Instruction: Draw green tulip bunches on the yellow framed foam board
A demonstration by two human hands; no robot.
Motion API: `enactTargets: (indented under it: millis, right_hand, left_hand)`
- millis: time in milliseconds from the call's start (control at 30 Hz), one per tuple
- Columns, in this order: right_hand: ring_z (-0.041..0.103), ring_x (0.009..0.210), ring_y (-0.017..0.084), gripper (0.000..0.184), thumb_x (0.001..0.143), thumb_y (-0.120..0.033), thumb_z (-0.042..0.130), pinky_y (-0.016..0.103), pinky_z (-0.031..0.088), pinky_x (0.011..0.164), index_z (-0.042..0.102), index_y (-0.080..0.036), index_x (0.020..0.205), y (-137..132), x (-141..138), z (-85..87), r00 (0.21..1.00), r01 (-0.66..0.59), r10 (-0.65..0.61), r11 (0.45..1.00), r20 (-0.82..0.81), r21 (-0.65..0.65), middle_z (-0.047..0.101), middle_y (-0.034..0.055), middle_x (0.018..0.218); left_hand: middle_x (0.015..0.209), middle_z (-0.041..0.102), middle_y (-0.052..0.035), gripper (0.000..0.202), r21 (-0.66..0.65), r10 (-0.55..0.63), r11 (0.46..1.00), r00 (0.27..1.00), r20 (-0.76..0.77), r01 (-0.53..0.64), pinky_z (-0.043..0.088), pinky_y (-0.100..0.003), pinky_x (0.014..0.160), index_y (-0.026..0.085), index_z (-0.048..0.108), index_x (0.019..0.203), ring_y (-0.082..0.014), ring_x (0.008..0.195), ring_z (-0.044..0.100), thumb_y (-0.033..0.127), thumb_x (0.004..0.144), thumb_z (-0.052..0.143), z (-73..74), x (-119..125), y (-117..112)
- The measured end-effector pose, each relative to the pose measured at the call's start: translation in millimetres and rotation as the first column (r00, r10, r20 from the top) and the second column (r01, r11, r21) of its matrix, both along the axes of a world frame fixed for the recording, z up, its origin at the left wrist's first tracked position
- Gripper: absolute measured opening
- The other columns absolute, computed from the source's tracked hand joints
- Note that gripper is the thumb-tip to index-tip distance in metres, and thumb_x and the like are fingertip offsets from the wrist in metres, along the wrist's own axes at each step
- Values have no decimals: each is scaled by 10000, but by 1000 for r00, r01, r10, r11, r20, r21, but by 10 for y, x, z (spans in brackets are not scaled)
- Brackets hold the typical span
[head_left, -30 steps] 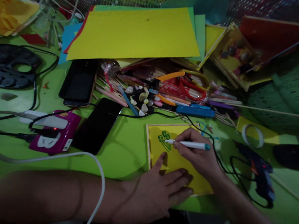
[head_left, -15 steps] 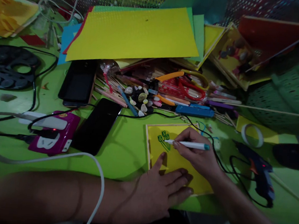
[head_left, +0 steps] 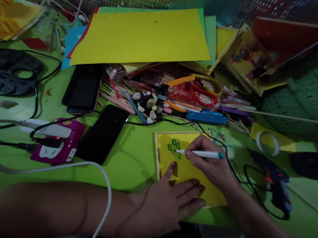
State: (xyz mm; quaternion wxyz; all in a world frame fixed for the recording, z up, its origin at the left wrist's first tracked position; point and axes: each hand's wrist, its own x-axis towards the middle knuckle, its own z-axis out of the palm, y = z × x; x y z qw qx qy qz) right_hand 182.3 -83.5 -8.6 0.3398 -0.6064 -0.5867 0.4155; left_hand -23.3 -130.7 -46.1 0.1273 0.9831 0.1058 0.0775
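A yellow sheet (head_left: 164,141) edged with thin pale wooden strips lies near the table's front. On its upper left is a small green line drawing of flowers (head_left: 174,146). My right hand (head_left: 207,161) grips a white felt-tip marker (head_left: 203,154) with a teal end, held nearly level. The marker's tip touches the drawing at the flower stems. My left hand (head_left: 170,198) lies flat with fingers spread over the lower left of the yellow sheet, its index finger pointing up toward the drawing.
A blue hot glue gun (head_left: 273,183) and a tape roll (head_left: 268,143) lie right. Left are a black phone (head_left: 104,135) and a magenta power strip (head_left: 59,142) with cables. Behind lie scissors (head_left: 203,95), pebbles (head_left: 151,103), sticks and stacked coloured sheets (head_left: 143,37). A green basket (head_left: 309,98) stands right.
The marker's tip has shifted very slightly right and down across the flower stems. My left hand stays in place on the sheet.
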Motion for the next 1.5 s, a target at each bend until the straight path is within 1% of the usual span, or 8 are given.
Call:
enactTargets:
  millis: [167,367,533,667,867,1200,1333,1500]
  right_hand:
    - [511,569,134,137,864,-274,731,256,387,491,634,-219,783,5,5,10,1000,0,0,1000,0,-2,627,-4,689]
    - [500,566,133,130,862,-258,731,254,377,491,630,-226,787,-14,13,-4,1000,15,-15,1000,-20,-12,619,-10,692]
    - [518,588,142,138,867,-284,736,258,406,517,629,-225,802,-9,-1,-5,996,46,-48,999,-72,-27,633,3,713]
    - [493,569,132,140,882,-297,733,252,380,491,638,-217,818,-3,-12,6,998,34,-36,999,-55,-35,627,2,709]
    - [496,567,128,132,880,-280,731,247,382,488,638,-215,812,-16,5,-7,999,18,-18,1000,-42,-14,624,-4,703]
    - [506,583,130,133,887,-269,724,251,389,502,630,-218,807,-34,43,-15,1000,3,-4,1000,-22,-19,630,0,728]
    - [499,583,129,120,882,-251,722,249,388,505,633,-224,806,-27,42,-21,1000,-6,6,1000,-20,-11,624,-10,719]
    - [508,609,135,116,880,-264,742,249,396,528,642,-231,832,-22,84,-61,992,38,-38,999,-119,1,621,-7,745]
  left_hand:
    - [1739,320,-40,700,0,6,1000,1000,-9,-6,292,-643,1246,238,354,1625,-239,1619,192,549,1018,508,16,0,3]
    - [1730,340,-33,713,25,-1,1000,1000,-15,1,308,-630,1238,237,352,1626,-232,1589,247,566,1014,511,70,-7,34]
    - [1732,338,-31,746,15,2,1000,1000,-26,-2,319,-594,1235,244,356,1625,-225,1588,240,585,991,552,64,-6,29]
    - [1729,343,-21,721,32,11,999,1000,-17,-11,315,-615,1229,260,383,1617,-246,1606,198,580,992,547,51,-2,22]
    - [1734,331,-31,695,20,0,1000,1000,-14,0,292,-638,1233,247,356,1626,-227,1583,242,558,1022,497,32,-5,17]
    - [1741,312,-54,756,6,2,1000,1000,-14,-2,285,-633,1234,232,343,1631,-242,1596,214,568,990,562,22,3,10]
    - [1734,329,-57,766,-5,-8,1000,1000,-9,8,302,-615,1233,227,342,1630,-242,1590,243,569,984,573,21,1,18]
    - [1737,323,-38,707,39,-4,999,1000,-13,5,318,-622,1229,253,375,1621,-236,1597,231,575,1007,515,48,-8,31]
